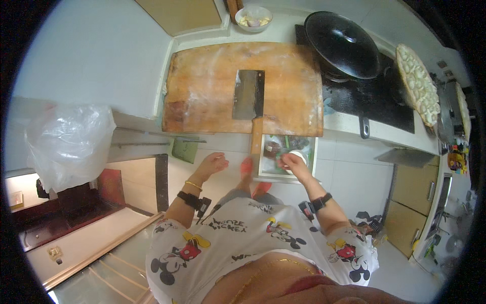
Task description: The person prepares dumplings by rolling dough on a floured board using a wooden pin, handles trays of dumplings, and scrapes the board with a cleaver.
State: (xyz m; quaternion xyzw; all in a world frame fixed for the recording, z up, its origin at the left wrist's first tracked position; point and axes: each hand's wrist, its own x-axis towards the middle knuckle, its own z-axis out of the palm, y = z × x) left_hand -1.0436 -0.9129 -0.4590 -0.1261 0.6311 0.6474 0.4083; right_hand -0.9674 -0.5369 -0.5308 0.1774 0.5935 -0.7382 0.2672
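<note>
My right hand (293, 162) is over an open drawer (262, 167), its fingers curled by a white round container (302, 156) and something greenish that is blurred; whether it grips this I cannot tell. Held out to the left of the drawer, my left hand (216, 162) has its fingers loosely bent, and no object shows in it. A cleaver (248, 95) lies flat on a large wooden cutting board (205, 83), its wooden handle jutting over the front edge. Jars or packets, partly hidden, also lie in the drawer.
A black wok lid (341, 43) covers a pan on the black cooktop (368, 98). To its right is a tray of pale dumpling-like pieces (417, 83). Behind the board stands a white bowl of peeled cloves (253, 19). A plastic bag (72, 140) hangs at left.
</note>
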